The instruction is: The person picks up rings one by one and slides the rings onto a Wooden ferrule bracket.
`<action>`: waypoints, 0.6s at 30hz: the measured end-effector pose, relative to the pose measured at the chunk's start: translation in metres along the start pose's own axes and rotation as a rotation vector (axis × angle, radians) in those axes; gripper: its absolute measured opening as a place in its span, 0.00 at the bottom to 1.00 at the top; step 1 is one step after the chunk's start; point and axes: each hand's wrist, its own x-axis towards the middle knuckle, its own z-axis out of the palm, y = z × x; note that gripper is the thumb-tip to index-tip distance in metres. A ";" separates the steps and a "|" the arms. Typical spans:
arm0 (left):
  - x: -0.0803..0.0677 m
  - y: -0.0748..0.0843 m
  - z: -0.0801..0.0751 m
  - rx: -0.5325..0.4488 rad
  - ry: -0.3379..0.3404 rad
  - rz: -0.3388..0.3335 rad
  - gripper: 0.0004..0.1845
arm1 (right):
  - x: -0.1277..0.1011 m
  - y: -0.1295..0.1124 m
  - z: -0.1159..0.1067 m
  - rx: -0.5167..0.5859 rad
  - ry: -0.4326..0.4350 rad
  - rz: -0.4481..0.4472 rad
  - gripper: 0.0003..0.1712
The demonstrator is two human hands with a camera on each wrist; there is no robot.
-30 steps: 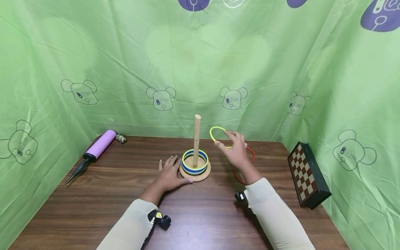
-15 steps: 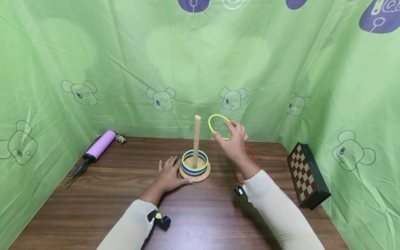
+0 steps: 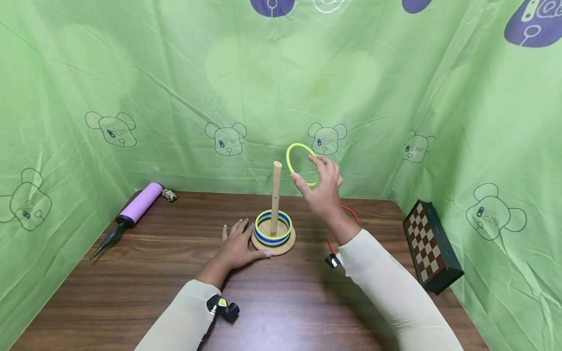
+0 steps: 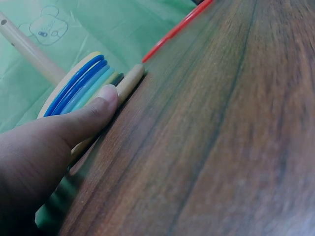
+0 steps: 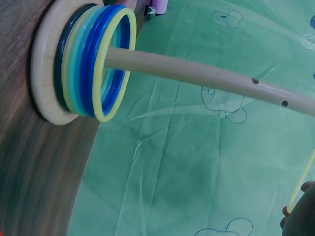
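In the head view my right hand [image 3: 326,187] pinches a yellow ring [image 3: 288,157] between thumb and fingers, in the air to the right of the top of a wooden peg [image 3: 276,195]. The ring is tilted up, apart from the peg. My left hand [image 3: 234,247] rests at the left of the round wooden base [image 3: 287,246], fingers spread, its thumb [image 4: 101,105] along the base's front edge. Around the peg's foot lies a stack of rings [image 5: 91,59] in black, yellow, light teal and blue, with yellow on top. The left fingers are hidden in the left wrist view.
A red ring [image 3: 331,242] lies on the table [image 3: 272,312], partly behind my right forearm. A folded chessboard case [image 3: 432,246] stands at the right edge. At the left are a purple hand pump [image 3: 142,202] and a small patterned packet [image 3: 169,195]. Green curtains surround the table.
My right hand has lifted the yellow ring from low above the table to about the height of the peg's top, shifting slightly left. My left hand and the stack have stayed still.
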 end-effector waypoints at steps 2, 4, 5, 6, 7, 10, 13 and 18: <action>0.000 0.000 -0.001 -0.004 0.000 0.002 0.66 | 0.000 -0.003 0.002 0.019 -0.002 -0.014 0.43; 0.000 0.000 -0.001 -0.005 0.000 0.004 0.66 | 0.000 -0.006 0.005 0.031 -0.012 -0.029 0.43; 0.000 0.000 -0.001 -0.004 -0.001 0.003 0.66 | 0.000 -0.007 0.006 0.036 -0.019 -0.034 0.43; 0.000 0.000 -0.001 -0.002 -0.001 0.004 0.66 | -0.001 -0.009 0.008 0.038 -0.026 -0.041 0.44; 0.000 0.000 -0.001 -0.001 -0.001 0.004 0.66 | -0.001 -0.010 0.009 0.042 -0.032 -0.047 0.44; 0.000 -0.001 0.000 -0.002 -0.002 0.004 0.65 | -0.003 -0.013 0.014 0.039 -0.051 -0.067 0.44; 0.000 -0.001 0.001 -0.012 0.004 0.007 0.65 | -0.007 -0.013 0.020 0.033 -0.070 -0.080 0.45; 0.000 -0.002 0.001 -0.022 0.017 0.017 0.65 | -0.015 -0.011 0.026 0.032 -0.106 -0.061 0.46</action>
